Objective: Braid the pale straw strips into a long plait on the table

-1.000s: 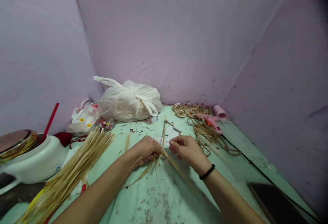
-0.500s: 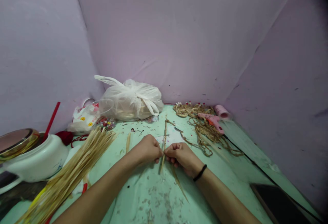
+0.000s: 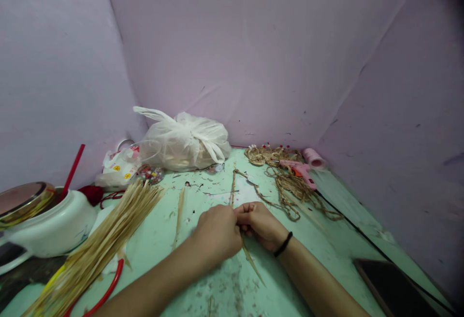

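Observation:
A thin twisted straw cord (image 3: pixel 233 189) runs toward me over the green tabletop to my two hands. My right hand (image 3: pixel 261 224), with a black band at its wrist, is shut in a pinch on the lower end of the cord. Pressed close beside it, my left hand (image 3: pixel 220 232) is closed with its back toward me; its fingertips and the strand there are mostly hidden. Below my right hand a loose straw strand (image 3: pixel 253 261) slants down to the right. Farther off, the cord bends and trails toward a tangled heap of braided cord (image 3: pixel 290 186).
A bundle of dry straw strips (image 3: pixel 105 239) lies at the left, near a white pot (image 3: pixel 54 220) and a red tube (image 3: pixel 110 288). A knotted plastic bag (image 3: pixel 184 143) sits behind. Right are a pink glue gun (image 3: pixel 299 171), its cable (image 3: pixel 357 230), a thread spool (image 3: pixel 313 158) and a dark flat device (image 3: pixel 395 285).
My left hand has moved right and toward me, turning so its back covers the strand end. My right hand stays almost in place on the cord.

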`<act>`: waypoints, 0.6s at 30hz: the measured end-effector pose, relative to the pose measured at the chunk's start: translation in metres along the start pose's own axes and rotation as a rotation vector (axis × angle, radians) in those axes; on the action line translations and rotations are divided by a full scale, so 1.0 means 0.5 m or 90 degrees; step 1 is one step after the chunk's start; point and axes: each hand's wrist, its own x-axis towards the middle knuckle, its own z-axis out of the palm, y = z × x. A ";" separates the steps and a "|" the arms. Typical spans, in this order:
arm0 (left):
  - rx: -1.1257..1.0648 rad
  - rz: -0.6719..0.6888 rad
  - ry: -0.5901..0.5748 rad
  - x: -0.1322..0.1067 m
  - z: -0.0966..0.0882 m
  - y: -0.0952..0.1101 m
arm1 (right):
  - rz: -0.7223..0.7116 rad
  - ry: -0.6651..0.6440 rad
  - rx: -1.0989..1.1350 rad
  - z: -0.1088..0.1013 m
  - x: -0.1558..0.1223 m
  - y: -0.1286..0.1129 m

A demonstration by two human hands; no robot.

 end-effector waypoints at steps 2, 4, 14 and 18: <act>0.034 -0.019 0.024 0.017 -0.031 -0.012 | 0.008 -0.033 0.024 -0.005 -0.001 -0.003; -0.048 -0.076 0.014 0.034 -0.052 -0.022 | 0.019 -0.061 0.045 -0.009 -0.003 -0.007; -0.466 -0.135 -0.193 0.063 -0.015 -0.043 | -0.014 -0.086 0.017 -0.011 -0.006 -0.012; -0.469 -0.139 -0.250 0.069 -0.030 -0.054 | -0.034 -0.084 -0.012 -0.008 -0.003 -0.009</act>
